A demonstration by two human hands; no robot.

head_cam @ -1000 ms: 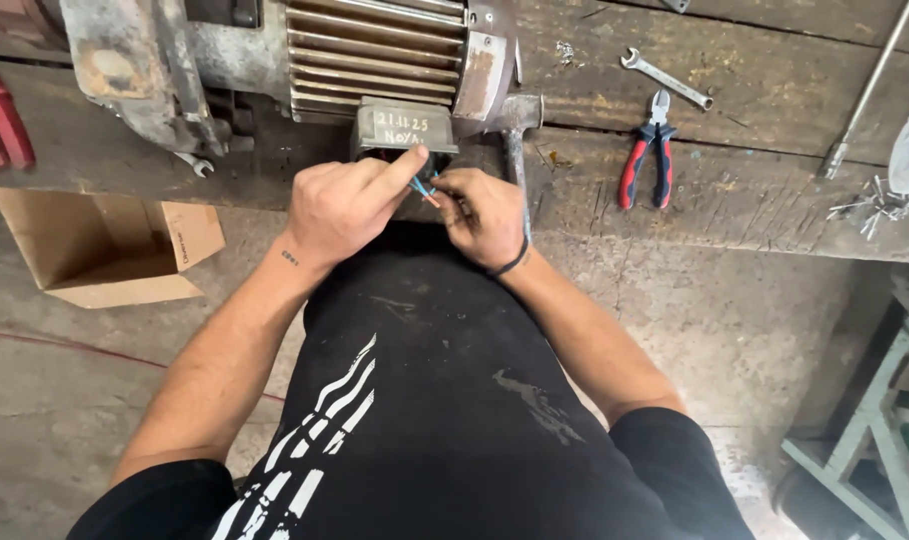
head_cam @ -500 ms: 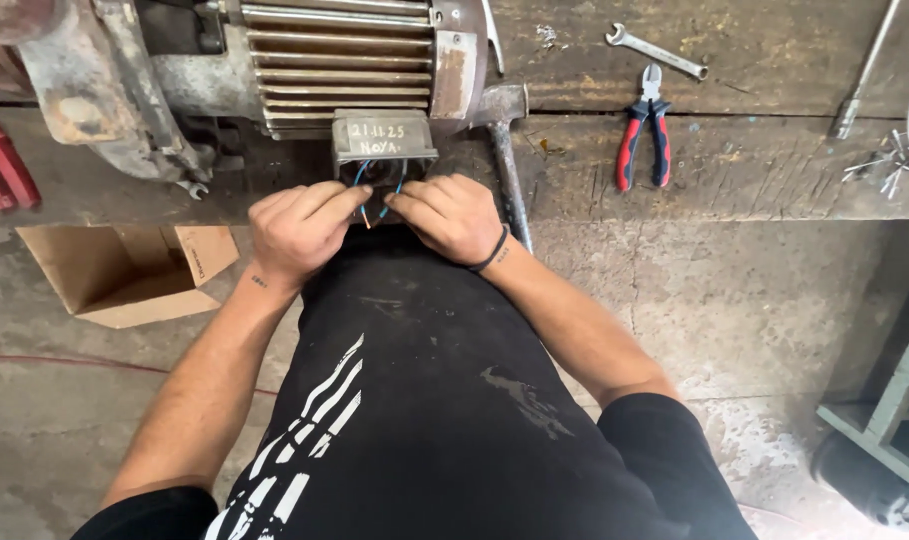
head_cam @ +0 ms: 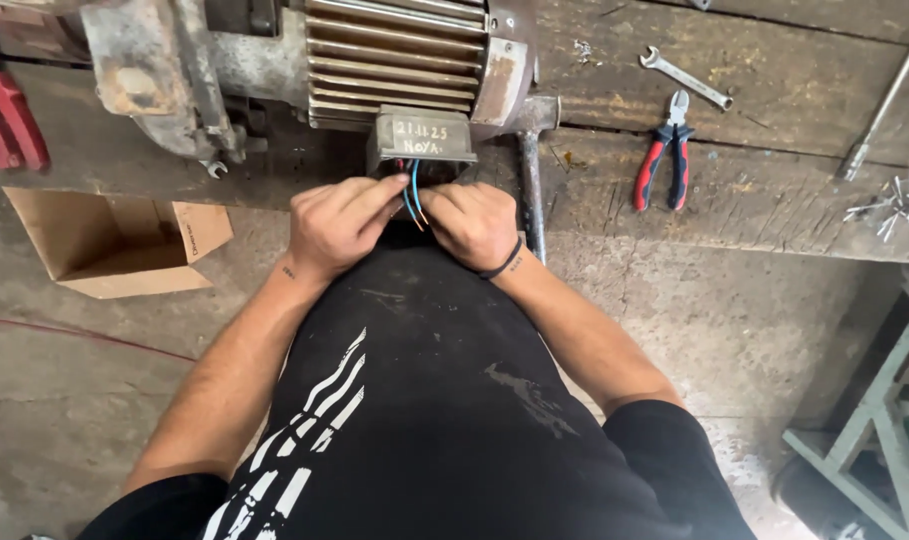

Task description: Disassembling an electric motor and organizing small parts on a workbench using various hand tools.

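Left hand [head_cam: 336, 222] and right hand [head_cam: 471, 226] pinching thin wires [head_cam: 412, 200] below a motor's terminal box [head_cam: 421, 140].

Fingertips of both closed on the blue and orange strands — wires at the bench edge, at 6 o'clock from the grey terminal box on the ribbed motor [head_cam: 394, 50]. Red-handled pliers [head_cam: 662, 160] at 3 o'clock of the hands, a wrench [head_cam: 686, 78] just above them. Open cardboard box [head_cam: 114, 240] at 9 o'clock, on the floor.

Both forearms reach forward, left hand [head_cam: 339, 225] and right hand [head_cam: 471, 225] close together, fingers curled and pinching.
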